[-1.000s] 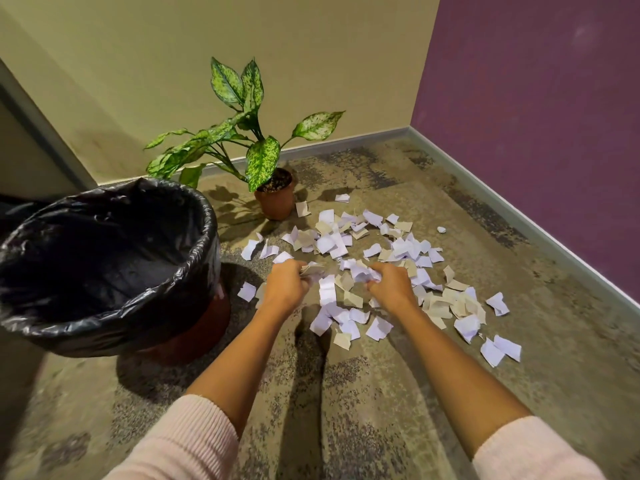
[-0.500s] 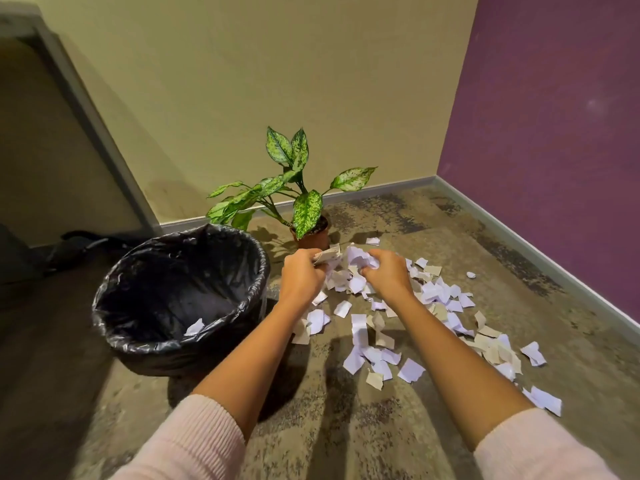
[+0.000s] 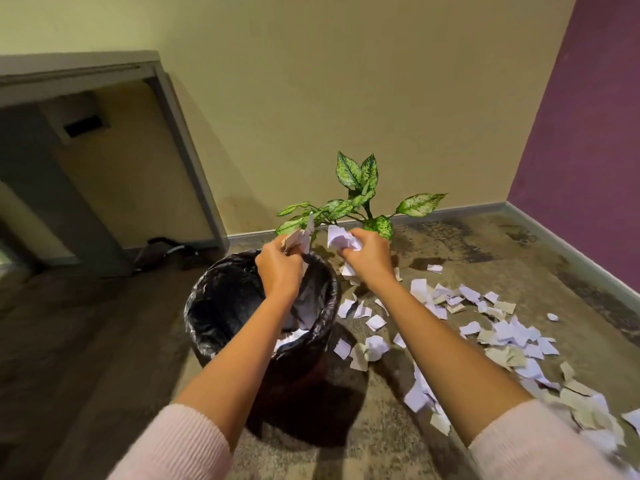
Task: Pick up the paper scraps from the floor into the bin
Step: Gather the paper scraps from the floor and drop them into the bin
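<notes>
Clenched: left hand and right hand each grasp a wad of paper scraps. Near right, loose scraps litter the carpet. Left is above the lined bin; right sits beside its rim, so letting go there would miss. Left forearm hides part of the bin's inside; potted plant behind.

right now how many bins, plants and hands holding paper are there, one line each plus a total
bin: 1
plant: 1
hands holding paper: 2, left hand and right hand
total: 4
</notes>
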The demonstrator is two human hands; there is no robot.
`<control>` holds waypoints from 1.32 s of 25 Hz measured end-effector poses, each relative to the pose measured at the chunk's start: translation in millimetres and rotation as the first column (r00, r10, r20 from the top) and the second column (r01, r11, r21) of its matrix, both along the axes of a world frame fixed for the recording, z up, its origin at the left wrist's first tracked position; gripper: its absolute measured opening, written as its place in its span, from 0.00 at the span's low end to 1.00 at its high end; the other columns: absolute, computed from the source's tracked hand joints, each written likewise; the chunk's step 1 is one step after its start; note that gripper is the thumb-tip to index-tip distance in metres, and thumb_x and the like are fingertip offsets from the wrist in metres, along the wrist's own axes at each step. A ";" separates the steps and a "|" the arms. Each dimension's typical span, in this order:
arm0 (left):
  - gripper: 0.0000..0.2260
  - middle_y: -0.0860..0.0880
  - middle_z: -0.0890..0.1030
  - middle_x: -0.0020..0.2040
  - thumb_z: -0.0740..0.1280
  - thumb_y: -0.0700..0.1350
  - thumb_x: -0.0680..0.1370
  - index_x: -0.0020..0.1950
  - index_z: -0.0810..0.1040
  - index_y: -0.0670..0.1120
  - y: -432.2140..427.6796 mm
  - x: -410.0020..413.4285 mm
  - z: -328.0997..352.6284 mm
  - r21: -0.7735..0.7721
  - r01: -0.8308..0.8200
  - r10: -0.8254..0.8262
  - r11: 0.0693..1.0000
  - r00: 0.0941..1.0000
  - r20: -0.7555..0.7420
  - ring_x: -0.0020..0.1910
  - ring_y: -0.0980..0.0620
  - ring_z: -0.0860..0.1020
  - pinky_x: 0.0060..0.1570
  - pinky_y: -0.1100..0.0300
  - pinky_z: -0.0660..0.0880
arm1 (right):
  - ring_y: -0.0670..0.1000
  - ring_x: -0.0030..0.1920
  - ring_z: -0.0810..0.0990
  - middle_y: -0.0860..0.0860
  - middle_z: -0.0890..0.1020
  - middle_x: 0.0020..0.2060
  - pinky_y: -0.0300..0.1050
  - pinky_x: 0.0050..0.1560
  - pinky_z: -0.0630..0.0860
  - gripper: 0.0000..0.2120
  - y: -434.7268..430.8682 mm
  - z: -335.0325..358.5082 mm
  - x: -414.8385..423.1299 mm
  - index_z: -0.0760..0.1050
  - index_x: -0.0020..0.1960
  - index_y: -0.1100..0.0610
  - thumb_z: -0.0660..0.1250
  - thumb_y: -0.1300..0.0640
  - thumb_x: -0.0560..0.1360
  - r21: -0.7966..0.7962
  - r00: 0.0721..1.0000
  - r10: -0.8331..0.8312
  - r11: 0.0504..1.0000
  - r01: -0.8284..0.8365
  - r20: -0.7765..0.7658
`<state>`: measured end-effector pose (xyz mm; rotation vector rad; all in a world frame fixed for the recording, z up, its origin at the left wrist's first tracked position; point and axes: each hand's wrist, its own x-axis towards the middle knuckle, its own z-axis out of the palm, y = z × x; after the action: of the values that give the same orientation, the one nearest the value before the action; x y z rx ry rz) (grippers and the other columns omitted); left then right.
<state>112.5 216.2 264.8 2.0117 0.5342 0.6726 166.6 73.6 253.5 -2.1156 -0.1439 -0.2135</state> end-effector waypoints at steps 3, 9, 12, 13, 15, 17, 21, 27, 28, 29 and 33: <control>0.16 0.45 0.84 0.39 0.63 0.34 0.71 0.50 0.85 0.49 40.0 -5.1 -5.0 0.027 -0.047 0.049 0.999 0.997 -0.067 0.40 0.47 0.79 0.38 0.60 0.69 | 0.62 0.50 0.80 0.61 0.83 0.49 0.51 0.46 0.76 0.16 41.6 -3.0 -1.2 0.80 0.57 0.60 0.72 0.59 0.70 0.010 0.998 0.065 0.998 -0.065 0.011; 0.07 0.43 0.83 0.43 0.66 0.40 0.73 0.47 0.83 0.48 88.7 -9.5 -39.4 0.062 -0.103 0.115 0.993 0.966 -0.231 0.46 0.40 0.80 0.41 0.54 0.72 | 0.59 0.57 0.79 0.58 0.81 0.57 0.43 0.51 0.72 0.22 96.4 -28.5 1.8 0.77 0.63 0.57 0.73 0.56 0.70 -0.021 0.973 0.215 0.976 -0.218 -0.085; 0.08 0.43 0.83 0.49 0.69 0.43 0.74 0.52 0.82 0.49 96.6 -9.9 -52.1 0.085 -0.116 0.136 0.990 0.946 -0.295 0.50 0.40 0.80 0.45 0.53 0.74 | 0.60 0.57 0.79 0.58 0.82 0.56 0.46 0.52 0.73 0.22 105.4 -39.3 5.3 0.77 0.61 0.57 0.75 0.54 0.68 -0.116 0.961 0.245 0.959 -0.260 -0.128; 0.10 0.43 0.83 0.50 0.69 0.43 0.74 0.55 0.81 0.50 97.9 -9.8 -55.2 0.084 -0.113 0.133 0.990 0.943 -0.304 0.51 0.40 0.80 0.45 0.53 0.73 | 0.60 0.57 0.78 0.57 0.81 0.57 0.46 0.52 0.73 0.23 106.6 -42.5 6.7 0.77 0.61 0.56 0.76 0.54 0.68 -0.143 0.952 0.262 0.948 -0.284 -0.157; 0.13 0.44 0.83 0.54 0.71 0.44 0.74 0.59 0.80 0.52 99.9 -9.2 -59.8 0.089 -0.109 0.132 0.990 0.934 -0.331 0.54 0.41 0.79 0.47 0.54 0.73 | 0.59 0.57 0.77 0.57 0.80 0.58 0.45 0.50 0.72 0.24 108.0 -48.6 9.3 0.75 0.61 0.55 0.76 0.52 0.68 -0.183 0.927 0.299 0.921 -0.342 -0.228; 0.18 0.46 0.82 0.57 0.72 0.46 0.74 0.63 0.78 0.53 100.3 -9.4 -62.1 0.119 -0.101 0.138 0.988 0.920 -0.367 0.57 0.42 0.79 0.49 0.54 0.73 | 0.57 0.56 0.78 0.56 0.79 0.56 0.45 0.49 0.73 0.25 107.9 -53.4 10.3 0.74 0.62 0.54 0.77 0.53 0.68 -0.199 0.903 0.318 0.903 -0.381 -0.288; 0.25 0.49 0.79 0.63 0.73 0.49 0.72 0.69 0.73 0.53 97.8 -11.6 -63.4 0.147 -0.058 0.110 0.987 0.921 -0.374 0.62 0.45 0.77 0.54 0.51 0.75 | 0.53 0.51 0.78 0.54 0.79 0.55 0.46 0.48 0.76 0.26 103.1 -55.4 7.2 0.73 0.65 0.53 0.75 0.52 0.69 -0.177 0.887 0.337 0.897 -0.404 -0.317; 0.25 0.49 0.78 0.65 0.71 0.53 0.74 0.69 0.72 0.52 85.7 -11.7 -54.3 0.176 -0.033 0.095 0.984 0.931 -0.354 0.65 0.44 0.74 0.63 0.42 0.71 | 0.54 0.56 0.79 0.54 0.80 0.59 0.53 0.56 0.78 0.20 90.7 -41.7 2.0 0.74 0.66 0.54 0.66 0.48 0.77 -0.101 0.884 0.396 0.897 -0.430 -0.249; 0.23 0.49 0.78 0.65 0.71 0.53 0.75 0.69 0.73 0.52 79.8 -12.1 -50.6 0.177 -0.035 0.094 0.984 0.936 -0.338 0.65 0.44 0.74 0.64 0.41 0.70 | 0.53 0.54 0.79 0.54 0.81 0.57 0.52 0.56 0.78 0.18 85.5 -36.2 0.0 0.75 0.64 0.55 0.65 0.48 0.77 -0.087 0.892 0.393 0.903 -0.420 -0.222; 0.22 0.49 0.79 0.64 0.70 0.54 0.75 0.69 0.73 0.52 78.2 -10.7 -48.9 0.175 -0.043 0.099 0.984 0.940 -0.326 0.65 0.44 0.75 0.65 0.41 0.70 | 0.52 0.54 0.80 0.53 0.82 0.55 0.49 0.56 0.77 0.17 85.1 -32.6 0.2 0.76 0.63 0.55 0.64 0.49 0.78 -0.077 0.902 0.387 0.910 -0.407 -0.191; 0.20 0.48 0.81 0.62 0.67 0.55 0.77 0.68 0.75 0.52 52.2 -5.2 -35.5 0.234 0.000 0.068 0.972 0.957 -0.282 0.64 0.44 0.75 0.65 0.43 0.70 | 0.51 0.48 0.80 0.50 0.82 0.44 0.42 0.47 0.73 0.11 57.5 -15.8 -4.4 0.79 0.57 0.54 0.65 0.52 0.77 -0.031 0.952 0.304 0.952 -0.305 -0.046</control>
<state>107.3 268.4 229.3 2.3452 0.6894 0.4798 162.2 131.1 237.7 -2.1006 -0.4497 0.0162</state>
